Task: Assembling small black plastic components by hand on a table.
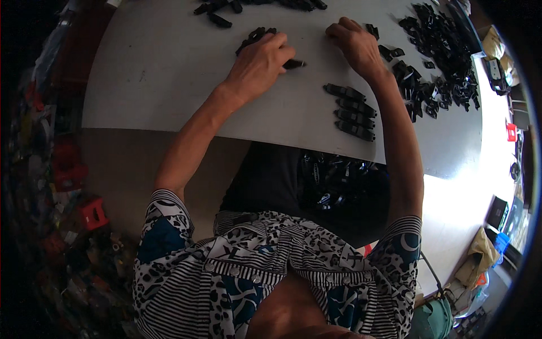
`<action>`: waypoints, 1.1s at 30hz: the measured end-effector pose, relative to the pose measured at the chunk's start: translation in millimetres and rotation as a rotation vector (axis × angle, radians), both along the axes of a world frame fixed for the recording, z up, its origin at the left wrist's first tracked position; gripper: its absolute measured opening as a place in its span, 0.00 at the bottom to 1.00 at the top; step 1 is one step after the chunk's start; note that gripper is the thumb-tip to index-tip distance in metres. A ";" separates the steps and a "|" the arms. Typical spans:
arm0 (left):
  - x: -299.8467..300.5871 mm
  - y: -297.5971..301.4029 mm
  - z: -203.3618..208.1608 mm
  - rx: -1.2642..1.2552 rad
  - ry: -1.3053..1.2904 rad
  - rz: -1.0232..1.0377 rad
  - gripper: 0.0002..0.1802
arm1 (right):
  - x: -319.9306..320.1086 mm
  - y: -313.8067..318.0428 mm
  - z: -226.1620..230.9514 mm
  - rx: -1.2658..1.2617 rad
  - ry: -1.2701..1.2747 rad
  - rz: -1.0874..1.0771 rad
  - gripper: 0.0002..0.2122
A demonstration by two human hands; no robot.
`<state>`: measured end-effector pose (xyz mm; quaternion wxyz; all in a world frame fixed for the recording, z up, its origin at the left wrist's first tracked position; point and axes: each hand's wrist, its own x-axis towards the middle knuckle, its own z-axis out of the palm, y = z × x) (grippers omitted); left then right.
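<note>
My left hand (pixel 257 65) is closed over black plastic parts at the far middle of the grey table (pixel 169 73). One dark, long part (pixel 294 64) sticks out past its fingers on the right, and a few more black parts (pixel 255 37) show just beyond the knuckles. My right hand (pixel 355 46) is farther right, its fingers curled together above the tabletop; whatever is in them is hidden. Between my forearms, nearer to me, several long black parts (pixel 354 130) lie side by side in a row. Small black pieces (pixel 390 53) lie right of my right hand.
A big heap of small black pieces (pixel 437 56) covers the table's right side. More black parts (pixel 220 21) lie along the far edge. Below the near edge, a dark container (pixel 339 175) holds shiny black pieces. A red plastic item (pixel 92 213) stands among clutter at lower left.
</note>
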<state>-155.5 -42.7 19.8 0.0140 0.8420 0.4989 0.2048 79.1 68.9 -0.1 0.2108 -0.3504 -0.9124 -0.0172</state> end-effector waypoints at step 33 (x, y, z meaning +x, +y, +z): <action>61.3 20.2 -34.2 0.086 -0.398 -0.013 0.15 | 38.6 -68.9 11.0 -0.246 0.227 -0.064 0.12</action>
